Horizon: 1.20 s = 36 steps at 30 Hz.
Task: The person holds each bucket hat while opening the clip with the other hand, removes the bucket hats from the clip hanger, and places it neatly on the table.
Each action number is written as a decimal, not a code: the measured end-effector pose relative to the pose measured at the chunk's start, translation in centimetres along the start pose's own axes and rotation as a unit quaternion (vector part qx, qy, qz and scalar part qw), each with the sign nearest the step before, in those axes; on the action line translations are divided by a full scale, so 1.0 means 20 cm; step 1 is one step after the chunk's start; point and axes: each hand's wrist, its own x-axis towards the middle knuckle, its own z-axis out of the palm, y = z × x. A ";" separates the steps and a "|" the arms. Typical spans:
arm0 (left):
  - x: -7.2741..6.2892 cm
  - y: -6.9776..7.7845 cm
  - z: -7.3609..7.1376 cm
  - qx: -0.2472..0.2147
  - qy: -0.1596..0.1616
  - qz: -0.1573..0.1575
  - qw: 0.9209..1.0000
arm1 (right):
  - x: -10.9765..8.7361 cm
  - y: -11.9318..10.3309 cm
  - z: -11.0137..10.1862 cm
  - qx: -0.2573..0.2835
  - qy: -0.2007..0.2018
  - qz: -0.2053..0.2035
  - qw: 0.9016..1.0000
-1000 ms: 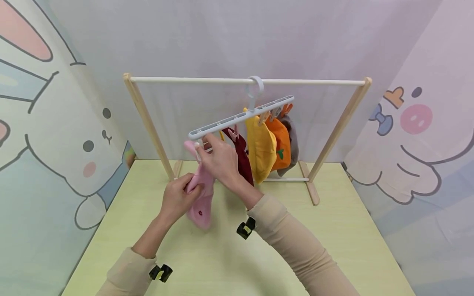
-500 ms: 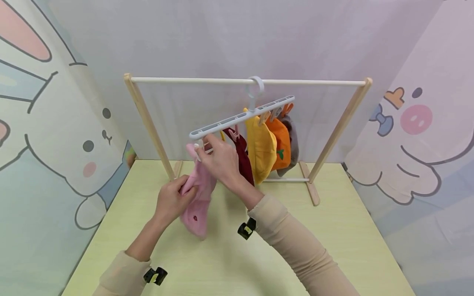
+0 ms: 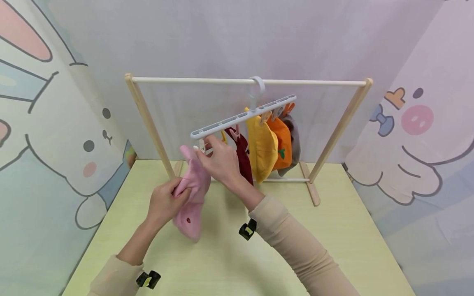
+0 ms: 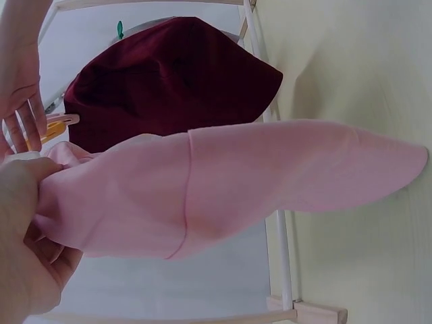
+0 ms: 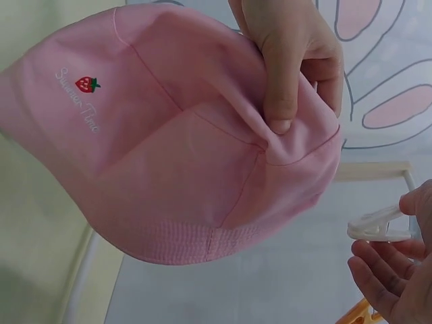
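My left hand [image 3: 164, 203] grips a pink bucket hat [image 3: 194, 181] by its crown, with fingers and thumb pinching the cloth. A small strawberry and white lettering [image 5: 77, 101] show on its side in the right wrist view. My right hand [image 3: 222, 162] pinches a white clothespin [image 5: 378, 226] under the left end of a pale grey clip hanger [image 3: 242, 117]. There is a gap between the clothespin and the hat. Nearest to the right hand hangs a dark red hat [image 4: 169, 81], held by a pink clothespin [image 3: 234, 133]. A yellow clothespin [image 3: 224, 137] is beside it.
A yellow hat [image 3: 262, 150], an orange hat [image 3: 283, 144] and a grey hat [image 3: 295, 142] hang further right. The hanger hooks over the white rail [image 3: 314, 83] of a wooden-legged rack [image 3: 338, 131] on the pale yellow table [image 3: 296, 238].
My left hand has drawn the pink hat left and down, away from the white clothespin. My right hand has stayed at the hanger's left end.
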 end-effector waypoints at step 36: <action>-0.06 -0.17 -0.31 0.095 -0.035 -0.034 0.994 | 0.02 0.01 0.01 -0.030 -0.007 -0.029 0.999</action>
